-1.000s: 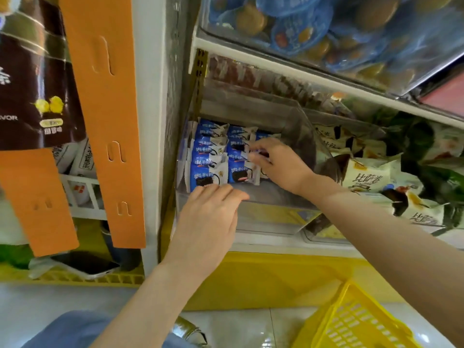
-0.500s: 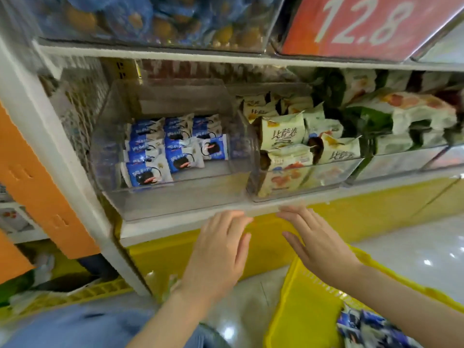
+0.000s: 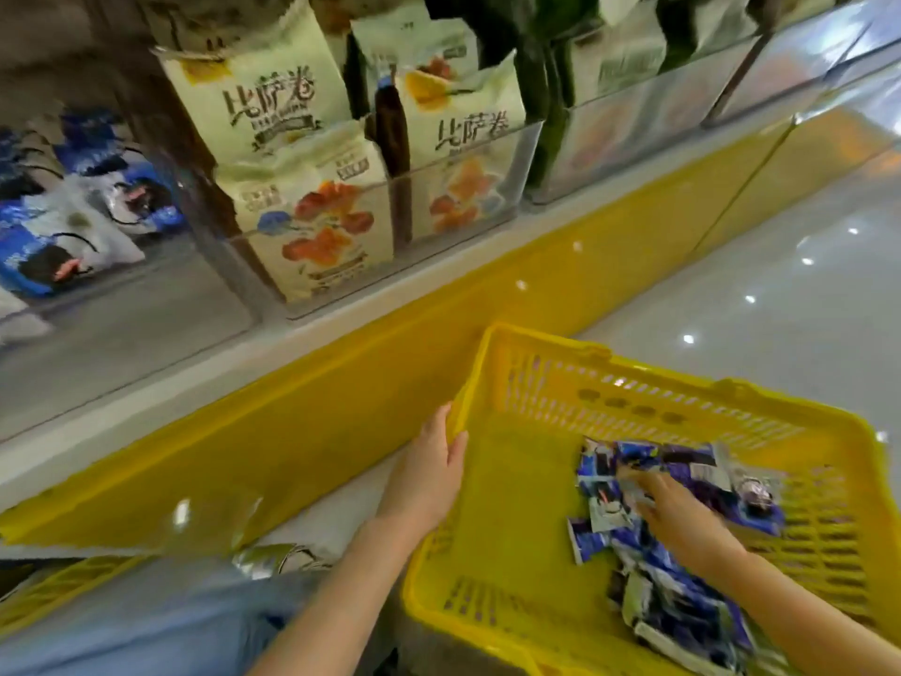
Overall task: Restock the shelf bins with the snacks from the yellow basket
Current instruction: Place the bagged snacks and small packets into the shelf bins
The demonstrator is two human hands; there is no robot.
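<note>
**Person, head view.** Left hand and right hand: fingers bare, each forearm uncovered as far as the lower edge of the view. Left of the yellow basket: a plain light blue garment, smooth and unpatterned, over the leg; its kind cannot be told.

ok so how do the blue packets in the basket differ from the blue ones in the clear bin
The basket packets lie jumbled in a heap in the yellow basket; the bin packets lean in rows in the clear bin. The right hand touches the basket packets; nothing touches the bin packets. Both have blue and white wrappers.
</note>
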